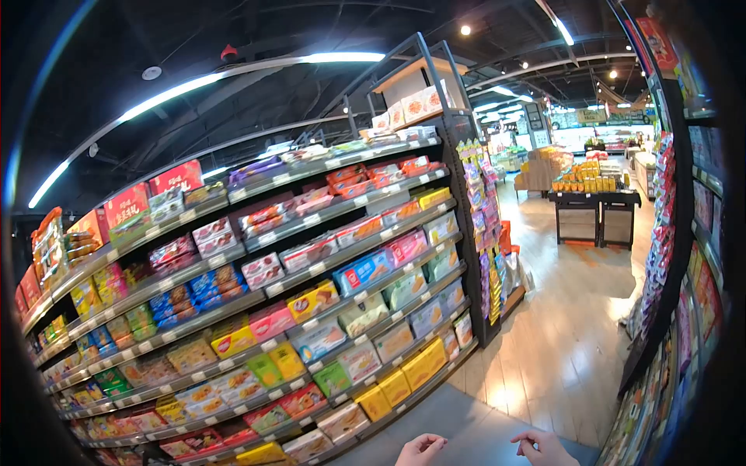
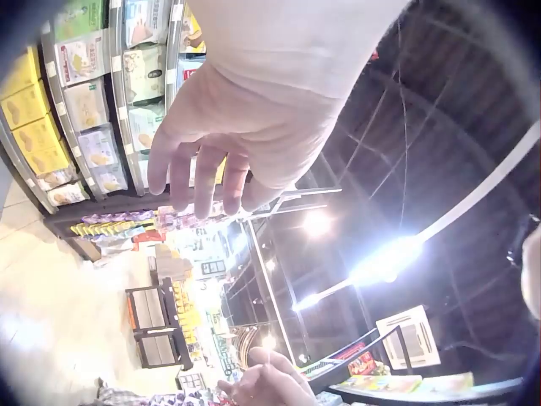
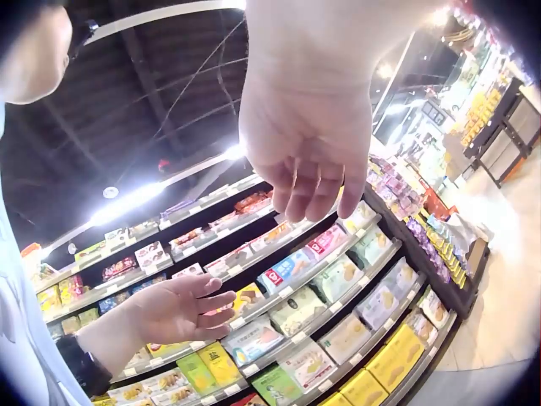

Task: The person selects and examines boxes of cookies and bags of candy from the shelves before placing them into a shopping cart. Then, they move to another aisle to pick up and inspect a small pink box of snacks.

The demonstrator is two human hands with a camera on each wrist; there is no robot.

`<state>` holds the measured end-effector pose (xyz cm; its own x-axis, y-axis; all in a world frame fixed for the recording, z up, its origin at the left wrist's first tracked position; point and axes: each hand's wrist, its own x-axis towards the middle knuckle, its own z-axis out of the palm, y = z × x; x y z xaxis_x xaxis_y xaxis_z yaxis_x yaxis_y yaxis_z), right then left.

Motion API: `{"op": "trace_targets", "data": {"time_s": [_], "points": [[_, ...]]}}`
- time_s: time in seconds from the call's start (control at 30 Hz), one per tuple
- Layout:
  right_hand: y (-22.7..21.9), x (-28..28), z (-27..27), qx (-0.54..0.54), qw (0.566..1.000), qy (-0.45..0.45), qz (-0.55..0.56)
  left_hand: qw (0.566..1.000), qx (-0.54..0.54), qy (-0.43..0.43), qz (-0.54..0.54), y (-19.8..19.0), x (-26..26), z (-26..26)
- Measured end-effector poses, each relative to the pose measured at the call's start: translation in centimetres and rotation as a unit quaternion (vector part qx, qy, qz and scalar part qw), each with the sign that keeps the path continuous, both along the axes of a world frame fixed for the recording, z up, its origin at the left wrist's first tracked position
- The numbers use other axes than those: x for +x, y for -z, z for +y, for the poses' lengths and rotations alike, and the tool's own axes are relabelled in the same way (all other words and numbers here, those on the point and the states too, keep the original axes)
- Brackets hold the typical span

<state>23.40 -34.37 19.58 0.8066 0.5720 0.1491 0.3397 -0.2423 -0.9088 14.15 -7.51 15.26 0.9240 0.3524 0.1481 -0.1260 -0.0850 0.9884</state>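
Low at the bottom edge of the head view: left hand [image 1: 420, 449] and right hand [image 1: 544, 448], well apart, holding nothing. In the right wrist view, left hand with palm open and fingers spread and relaxed; right hand hanging with fingers straight and loosely together. No pinch, no grip, no contact with any goods.

Nearest to them, just left of and above the left hand: yellow boxes [image 1: 374, 402], standing upright in a row on the lowest tiers of the shelving [image 1: 311, 268], which fills the left half of the frame. Above, tier on tier of snack cartons and film-wrapped packets [image 1: 361, 269]. To the right, bare wooden floor [image 1: 567, 342]; far back at upper right, a display table [image 1: 594, 198].

Probably light, stiff cardboard, smooth-faced, with corners that dent under a hard squeeze. Best taken across the narrow sides, thumb on one edge, fingers on the other, then drawn straight out of the row. Film packets likely softer and more slippery; better cradled from beneath.
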Motion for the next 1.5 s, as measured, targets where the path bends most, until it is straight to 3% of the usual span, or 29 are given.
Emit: {"op": "trace_targets", "data": {"time_s": [0.17,0.3,0.37,0.57,0.7,0.77,0.83,0.9,0.93,1.1,1.17,1.2,1.3,1.37,1.5], "points": [[-1.8,14.0,1.2,-0.031,0.992,0.001,-0.125,1.000,-0.011,0.004,-0.005,-1.7,14.0,1.7],[-0.5,24.6,2.0,0.038,0.996,0.020,-0.079,1.000,-0.003,0.012,-0.025,-3.4,23.3,3.7],[-1.7,28.8,2.1,-0.048,0.996,0.006,-0.072,1.000,0.017,0.014,-0.006,-3.3,27.6,4.8],[4.2,46.5,5.7,-0.022,0.998,-0.044,-0.049,0.995,0.079,-0.064,0.011,-5.0,38.9,8.3],[1.3,57.6,9.4,-0.020,0.993,-0.089,-0.077,0.977,0.159,-0.141,0.020,-6.3,46.7,11.1],[0.5,64.0,11.6,-0.052,0.961,-0.112,-0.247,0.958,0.189,-0.214,0.030,-6.2,50.8,13.1],[-1.6,68.9,13.5,-0.053,0.970,-0.127,-0.201,0.957,0.180,-0.225,0.022,-7.1,54.5,14.5],[-4.2,72.8,16.1,0.021,0.981,-0.150,-0.122,0.975,0.087,-0.201,-0.036,-8.6,57.2,15.4],[-4.3,75.2,17.3,-0.023,0.982,-0.156,-0.107,0.968,0.127,-0.218,0.003,-9.0,58.1,16.2],[-4.3,81.6,25.6,0.062,0.963,-0.198,-0.170,0.953,0.156,-0.260,0.013,-8.2,61.2,20.0],[-3.0,83.7,29.1,0.050,0.951,-0.252,-0.169,0.959,0.055,-0.279,0.022,-8.9,62.0,21.8],[-5.3,83.4,29.7,0.056,0.947,-0.258,-0.184,0.957,0.059,-0.282,0.025,-9.0,62.5,22.8],[-5.7,85.5,32.8,0.043,0.950,-0.267,-0.157,0.946,0.089,-0.313,-0.017,-10.4,64.7,26.2],[-6.2,87.2,34.7,0.055,0.947,-0.270,-0.167,0.928,0.163,-0.335,0.007,-11.1,65.9,27.8],[-6.3,91.4,38.5,0.066,0.947,-0.244,-0.200,0.945,0.075,-0.314,-0.045,-10.5,69.9,32.7]]}}
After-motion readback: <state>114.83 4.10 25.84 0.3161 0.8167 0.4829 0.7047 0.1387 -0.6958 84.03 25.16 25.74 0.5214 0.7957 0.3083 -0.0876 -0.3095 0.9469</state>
